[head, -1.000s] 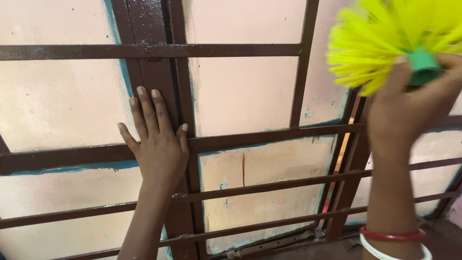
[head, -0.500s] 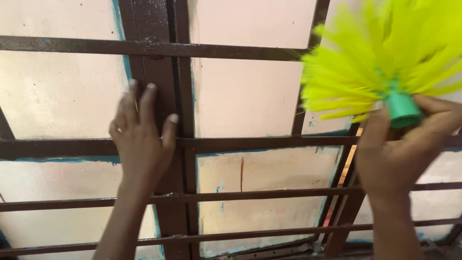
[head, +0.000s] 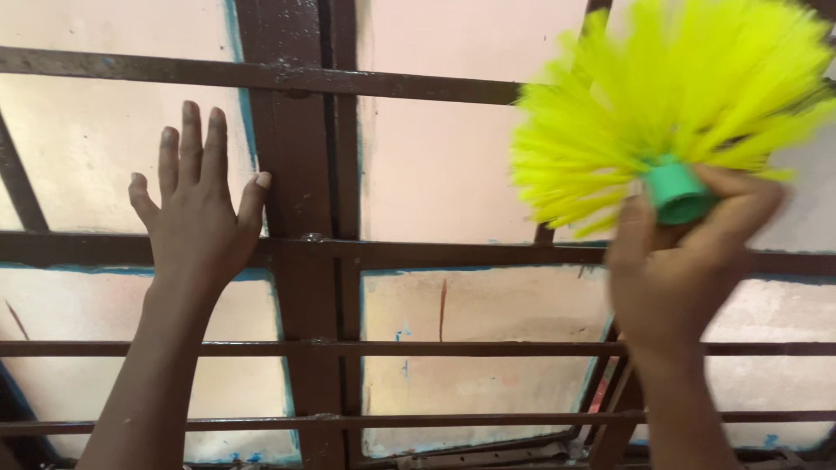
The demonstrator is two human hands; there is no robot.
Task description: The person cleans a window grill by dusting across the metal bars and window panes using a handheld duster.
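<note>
Our left hand (head: 196, 213) has slid left onto frosted glass (head: 87, 148), fingers spread flat; our right hand (head: 684, 270) grips the bristly yellow brush (head: 662, 96) by its green collar.

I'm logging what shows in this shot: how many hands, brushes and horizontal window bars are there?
Hands: 2, the left hand flat against the window, the right hand gripping the brush
Yellow brush: 1
Horizontal brown bars: 4
Total: 7

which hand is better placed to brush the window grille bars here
Right: the right hand grips the yellow bristle brush by its green base, bristles near the grille. The left hand lies flat and holds nothing.
</note>
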